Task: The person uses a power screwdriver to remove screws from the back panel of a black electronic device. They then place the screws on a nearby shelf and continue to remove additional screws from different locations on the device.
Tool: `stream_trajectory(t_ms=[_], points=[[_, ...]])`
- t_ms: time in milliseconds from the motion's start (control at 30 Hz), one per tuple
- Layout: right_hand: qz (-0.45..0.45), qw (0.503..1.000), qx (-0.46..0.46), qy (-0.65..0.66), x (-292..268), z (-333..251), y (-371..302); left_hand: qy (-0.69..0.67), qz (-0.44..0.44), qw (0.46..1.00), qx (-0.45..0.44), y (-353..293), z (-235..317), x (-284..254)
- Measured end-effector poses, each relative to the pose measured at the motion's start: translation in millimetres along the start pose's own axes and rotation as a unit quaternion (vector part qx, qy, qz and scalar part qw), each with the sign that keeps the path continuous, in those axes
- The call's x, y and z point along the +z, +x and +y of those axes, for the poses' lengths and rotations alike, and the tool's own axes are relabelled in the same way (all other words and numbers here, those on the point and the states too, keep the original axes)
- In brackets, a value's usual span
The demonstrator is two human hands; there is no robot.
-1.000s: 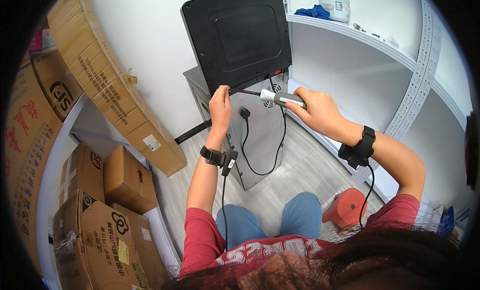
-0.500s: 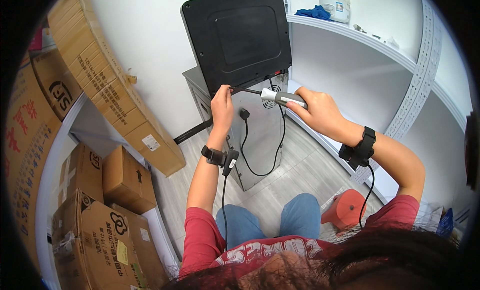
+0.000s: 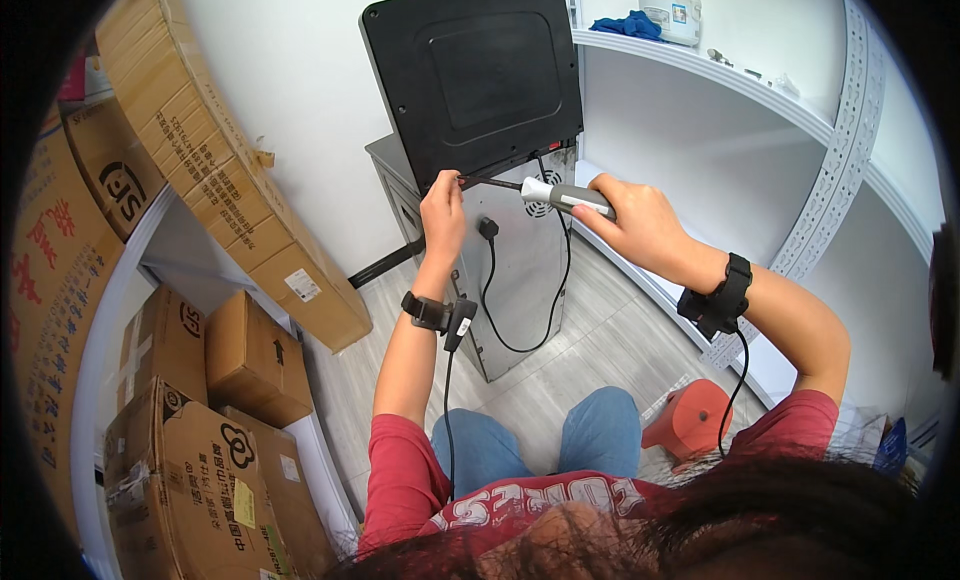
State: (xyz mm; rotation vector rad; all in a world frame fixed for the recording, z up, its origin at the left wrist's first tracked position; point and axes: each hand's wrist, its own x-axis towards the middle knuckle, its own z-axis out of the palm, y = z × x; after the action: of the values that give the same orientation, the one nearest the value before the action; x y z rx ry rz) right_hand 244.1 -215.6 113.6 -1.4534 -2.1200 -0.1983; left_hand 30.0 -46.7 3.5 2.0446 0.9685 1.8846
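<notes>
My right hand [image 3: 645, 220] is wrapped round the grey handle of a screwdriver [image 3: 580, 199] with a pale collar. Its thin dark shaft points left, along the lower edge of a black panel [image 3: 490, 75]. At the shaft's far end, the fingers of my left hand [image 3: 443, 215] are pinched together by the panel's lower left corner. Whatever they grip is too small to make out. Below the panel stands a grey metal cabinet [image 3: 515, 270] with a round vent grille. A black power cord [image 3: 487, 290] with a plug hangs down its face.
Cardboard boxes [image 3: 258, 360] fill a shelf on the left, and a tall carton [image 3: 240, 180] leans on the wall. White shelving [image 3: 700, 65] on the right bears a rice cooker [image 3: 669, 15] and a blue cloth [image 3: 628, 25]. A red stool [image 3: 688, 420] stands by my right knee.
</notes>
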Motion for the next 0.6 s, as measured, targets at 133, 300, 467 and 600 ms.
stream_trajectory(t_ms=[133, 300, 467, 600], points=[[0.028, 0.999, -0.027, 0.002, 0, 4, 0, -0.012, -0.015, 1.0, -0.008, 1, 1, -2], [0.051, 0.996, -0.077, -0.011, -3, 11, -2, -0.012, -0.04, 0.999, -0.01, 1, 4, -4], [0.046, 0.996, -0.079, -0.015, -5, 15, -4, -0.034, -0.034, 0.999, 0.011, 1, 3, -3], [0.057, 0.995, -0.086, -0.007, -4, 17, -6, -0.048, -0.023, 0.998, 0.012, 1, 5, 0]])
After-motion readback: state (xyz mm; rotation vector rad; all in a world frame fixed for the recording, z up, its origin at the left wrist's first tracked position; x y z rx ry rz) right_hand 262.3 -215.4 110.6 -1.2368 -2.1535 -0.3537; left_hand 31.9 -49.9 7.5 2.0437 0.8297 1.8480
